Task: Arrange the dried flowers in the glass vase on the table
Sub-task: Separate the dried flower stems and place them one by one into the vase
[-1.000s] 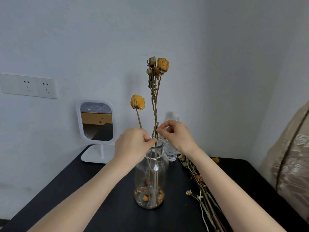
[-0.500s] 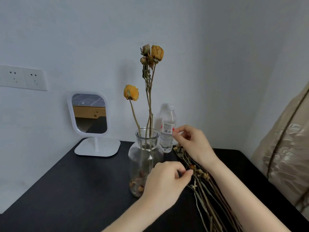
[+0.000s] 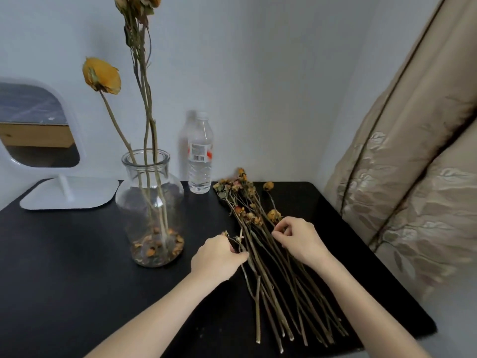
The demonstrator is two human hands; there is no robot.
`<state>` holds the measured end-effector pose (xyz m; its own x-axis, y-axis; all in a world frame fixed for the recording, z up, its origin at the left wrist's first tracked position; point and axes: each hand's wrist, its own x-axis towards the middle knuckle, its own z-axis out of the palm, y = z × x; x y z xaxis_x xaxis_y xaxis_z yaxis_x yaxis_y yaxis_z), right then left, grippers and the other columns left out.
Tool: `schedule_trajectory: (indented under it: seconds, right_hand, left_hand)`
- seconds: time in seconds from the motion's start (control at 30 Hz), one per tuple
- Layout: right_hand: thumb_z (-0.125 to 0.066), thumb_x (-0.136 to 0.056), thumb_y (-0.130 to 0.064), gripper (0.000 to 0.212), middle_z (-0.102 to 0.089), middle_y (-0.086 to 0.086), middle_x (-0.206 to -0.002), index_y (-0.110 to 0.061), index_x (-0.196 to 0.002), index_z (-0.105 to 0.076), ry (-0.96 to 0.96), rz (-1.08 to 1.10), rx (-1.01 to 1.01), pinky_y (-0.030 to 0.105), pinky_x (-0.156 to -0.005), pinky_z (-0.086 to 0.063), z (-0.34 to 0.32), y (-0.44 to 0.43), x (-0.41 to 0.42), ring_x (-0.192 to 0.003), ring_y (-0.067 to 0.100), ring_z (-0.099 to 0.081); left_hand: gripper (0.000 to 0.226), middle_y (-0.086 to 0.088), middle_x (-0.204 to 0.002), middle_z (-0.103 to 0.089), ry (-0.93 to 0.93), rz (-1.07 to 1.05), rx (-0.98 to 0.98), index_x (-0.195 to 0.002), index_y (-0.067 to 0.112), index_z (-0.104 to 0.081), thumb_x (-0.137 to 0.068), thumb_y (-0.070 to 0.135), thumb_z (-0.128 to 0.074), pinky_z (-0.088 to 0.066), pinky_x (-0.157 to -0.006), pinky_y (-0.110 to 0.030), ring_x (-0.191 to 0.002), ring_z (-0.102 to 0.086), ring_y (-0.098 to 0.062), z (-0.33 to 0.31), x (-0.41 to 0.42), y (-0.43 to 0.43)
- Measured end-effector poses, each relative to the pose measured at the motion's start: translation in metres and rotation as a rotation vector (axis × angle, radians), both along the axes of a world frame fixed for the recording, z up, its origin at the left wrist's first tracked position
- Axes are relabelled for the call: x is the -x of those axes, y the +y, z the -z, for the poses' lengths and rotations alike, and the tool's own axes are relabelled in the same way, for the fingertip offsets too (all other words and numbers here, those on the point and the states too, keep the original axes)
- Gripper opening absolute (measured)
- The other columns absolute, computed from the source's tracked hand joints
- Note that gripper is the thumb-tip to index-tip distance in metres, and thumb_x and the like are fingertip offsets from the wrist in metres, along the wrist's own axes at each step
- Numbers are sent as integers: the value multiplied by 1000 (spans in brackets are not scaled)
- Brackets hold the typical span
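At the far left a white-framed tabletop mirror point(image 3: 38, 125) stood on its flat base at the back of the black worktop point(image 3: 64, 267), partly cut off by the frame edge. To its right stood the glass vase point(image 3: 149, 210), upright and round-bellied, well apart from the front edge of the worktop. It held a layer of loose dried petals point(image 3: 157, 244) at the bottom and several dried stems. One shorter stem leaned left out of the mouth and ended in a dried yellow rose point(image 3: 102, 76), while the taller stems point(image 3: 144, 73) rose almost straight up, their heads partly out of view at the top. Just behind and to the right of the vase, against the wall, stood a clear plastic water bottle point(image 3: 200, 161) with a label. Right of the vase the remaining dried flowers point(image 3: 271, 280) lay flat on the worktop in a loose bundle, long axes running from near to far, heads toward the wall near the bottle and cut ends toward the person, fanning slightly. The left hand point(image 3: 218, 257) sat at the bundle's left edge, fingers curled around a thin stem. The right hand point(image 3: 296, 239) rested on the bundle's right side just below the flower heads, thumb and forefinger pinching a stem. At the far right hung a beige patterned curtain point(image 3: 413, 177).
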<state>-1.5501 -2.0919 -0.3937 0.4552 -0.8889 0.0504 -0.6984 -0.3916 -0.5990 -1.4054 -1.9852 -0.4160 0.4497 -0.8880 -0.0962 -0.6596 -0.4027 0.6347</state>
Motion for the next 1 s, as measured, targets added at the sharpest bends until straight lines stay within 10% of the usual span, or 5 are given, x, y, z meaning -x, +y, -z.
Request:
schedule_trajectory:
  seconds: [0.53, 1.0]
  right_hand:
    - [-66, -82, -43, 22, -59, -9, -72, -26, -70, -58, 334, -93, 72, 25, -58, -47, 8, 10, -34, -68, 9, -59]
    - [-63, -83, -31, 20, -65, -2, -68, -14, -76, -70, 331, -37, 5, 29, -59, -52, 4, 10, -39, -68, 15, -66]
  left_hand:
    - [30, 4, -25, -43, 42, -34, -51, -53, 12, -58, -76, 30, -60, -45, -54, -22, -38, -50, -11, 11, -2, -10]
    - [27, 5, -60, -52, -153, -104, -47, -57, 18, -46, -75, 34, -59, -31, -44, -23, -51, -47, -13, 10, 10, -19]
